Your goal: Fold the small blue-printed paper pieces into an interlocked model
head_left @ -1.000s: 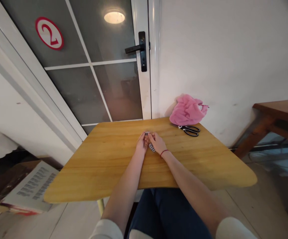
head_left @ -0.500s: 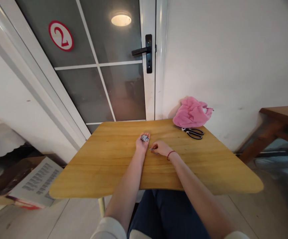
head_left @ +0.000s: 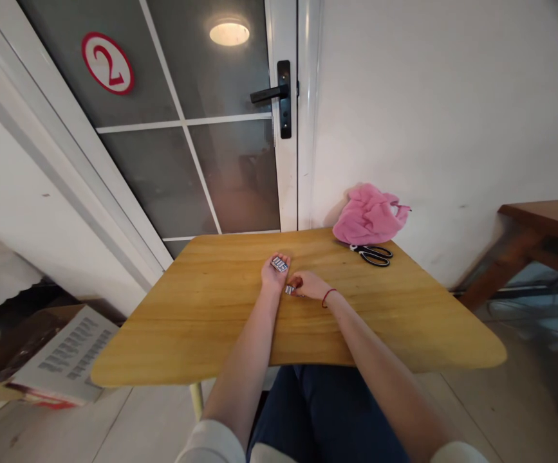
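Palm up over the table, my left hand (head_left: 273,274) holds a small block of black-and-white patterned pieces (head_left: 279,264) on its curled fingers. The pieces are too small for me to tell their kind. Just to the right and nearer to me, my right hand (head_left: 309,285) pinches a small black-and-white striped piece (head_left: 289,290) between thumb and fingers, close to the tabletop. Part of that piece is hidden by the fingers. The two hands are almost touching.
Both hands are over a wooden table (head_left: 201,321). At its back right corner lie a pink cloth bundle (head_left: 370,215) and black-handled scissors (head_left: 375,254). Behind is a door with a black handle (head_left: 269,94). A cardboard box (head_left: 66,357) stands on the floor at left.
The block in my left hand shows a different pattern, as if tilted. The piece in my right hand has turned and shows more of its striped face. The view has shifted slightly.
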Demonstrator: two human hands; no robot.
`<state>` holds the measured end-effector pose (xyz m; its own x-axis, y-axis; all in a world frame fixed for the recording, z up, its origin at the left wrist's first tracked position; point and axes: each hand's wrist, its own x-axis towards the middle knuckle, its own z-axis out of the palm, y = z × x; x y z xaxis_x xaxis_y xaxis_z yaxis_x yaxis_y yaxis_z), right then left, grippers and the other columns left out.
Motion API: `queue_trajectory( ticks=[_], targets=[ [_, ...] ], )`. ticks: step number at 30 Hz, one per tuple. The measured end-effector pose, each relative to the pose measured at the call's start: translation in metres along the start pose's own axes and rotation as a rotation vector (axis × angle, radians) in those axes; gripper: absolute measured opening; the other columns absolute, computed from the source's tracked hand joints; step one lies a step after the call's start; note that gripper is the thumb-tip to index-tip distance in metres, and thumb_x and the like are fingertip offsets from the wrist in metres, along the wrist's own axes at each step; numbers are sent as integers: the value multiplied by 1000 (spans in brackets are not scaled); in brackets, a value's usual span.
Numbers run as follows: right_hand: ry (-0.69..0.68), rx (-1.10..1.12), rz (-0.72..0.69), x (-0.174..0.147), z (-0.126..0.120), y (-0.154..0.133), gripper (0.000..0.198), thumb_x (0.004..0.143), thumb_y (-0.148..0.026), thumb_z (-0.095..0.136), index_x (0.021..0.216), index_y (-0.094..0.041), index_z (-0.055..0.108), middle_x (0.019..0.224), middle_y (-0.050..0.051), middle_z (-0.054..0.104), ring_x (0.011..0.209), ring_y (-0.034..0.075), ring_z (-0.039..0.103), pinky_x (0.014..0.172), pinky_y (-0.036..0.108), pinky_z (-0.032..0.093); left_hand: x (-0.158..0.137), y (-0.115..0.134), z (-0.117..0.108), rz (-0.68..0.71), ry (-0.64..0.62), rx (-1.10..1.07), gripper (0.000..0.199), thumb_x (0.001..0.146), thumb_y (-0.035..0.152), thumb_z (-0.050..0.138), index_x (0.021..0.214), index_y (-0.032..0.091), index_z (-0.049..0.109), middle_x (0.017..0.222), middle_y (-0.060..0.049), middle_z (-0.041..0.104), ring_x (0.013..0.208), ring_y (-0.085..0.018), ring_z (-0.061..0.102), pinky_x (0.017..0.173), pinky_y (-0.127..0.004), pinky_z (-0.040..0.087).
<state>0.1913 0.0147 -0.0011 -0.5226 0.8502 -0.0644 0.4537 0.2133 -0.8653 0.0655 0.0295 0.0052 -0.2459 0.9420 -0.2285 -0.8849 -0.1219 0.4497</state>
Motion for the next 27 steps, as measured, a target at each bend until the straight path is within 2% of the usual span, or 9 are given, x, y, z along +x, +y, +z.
queue_trajectory(
  ticks=[4, 7, 11, 14, 18, 21, 24, 27],
  targets=[
    [-39, 119, 5, 0, -1, -1, 19, 57, -4, 67, 73, -12, 67, 58, -3, 62, 54, 9, 53, 55, 20, 41, -1, 2, 1, -47, 4, -13, 25, 90, 29, 54, 109, 13, 57, 102, -6, 61, 81, -14, 61, 69, -31, 54],
    [-4, 227, -14, 1, -7, -2, 9, 61, -14, 70, 69, -11, 67, 58, -2, 62, 55, 9, 54, 57, 21, 42, 0, 6, 0, -56, 12, -7, 26, 90, 30, 54, 110, 13, 57, 103, -7, 61, 83, -14, 61, 70, -31, 54],
    [179, 379, -50, 5, -13, -1, 27, 68, -31, 68, 88, -12, 66, 81, 4, 69, 69, 11, 60, 65, 23, 48, 0, 5, -1, -93, 12, 30, 28, 90, 32, 54, 112, 13, 56, 105, -7, 61, 85, -15, 61, 72, -33, 54],
    [351, 440, -62, 10, -13, 1, 39, 71, -36, 66, 100, -12, 61, 94, 8, 69, 77, 13, 62, 67, 24, 50, -6, -5, 1, -147, -13, 71, 27, 90, 32, 54, 108, 13, 58, 102, -6, 62, 83, -15, 61, 71, -32, 54],
    [505, 438, -56, 17, -11, 3, 40, 69, -38, 67, 99, -13, 57, 92, 9, 68, 77, 15, 63, 67, 27, 51, -17, -25, 4, -202, -60, 106, 20, 93, 27, 49, 95, 10, 61, 88, -5, 64, 75, -13, 61, 70, -30, 52],
    [573, 402, -64, 19, -8, 3, 34, 68, -31, 67, 95, -14, 55, 90, 8, 68, 80, 15, 64, 74, 28, 52, -22, -33, 6, -212, -78, 109, 24, 94, 17, 41, 84, 9, 62, 80, -5, 64, 71, -12, 62, 71, -27, 51],
    [605, 353, -90, 18, -4, 1, 25, 71, -25, 64, 92, -15, 55, 92, 8, 68, 84, 14, 64, 82, 28, 50, -23, -35, 6, -201, -71, 101, 19, 92, 14, 44, 86, 9, 61, 81, -4, 64, 71, -11, 62, 68, -25, 50],
    [600, 303, -118, 15, -2, -3, 15, 79, -24, 53, 92, -16, 55, 95, 8, 68, 88, 14, 64, 82, 27, 50, -21, -32, 5, -178, -44, 94, 13, 92, 17, 49, 94, 11, 60, 83, -2, 63, 69, -11, 60, 63, -25, 50]
  ],
)
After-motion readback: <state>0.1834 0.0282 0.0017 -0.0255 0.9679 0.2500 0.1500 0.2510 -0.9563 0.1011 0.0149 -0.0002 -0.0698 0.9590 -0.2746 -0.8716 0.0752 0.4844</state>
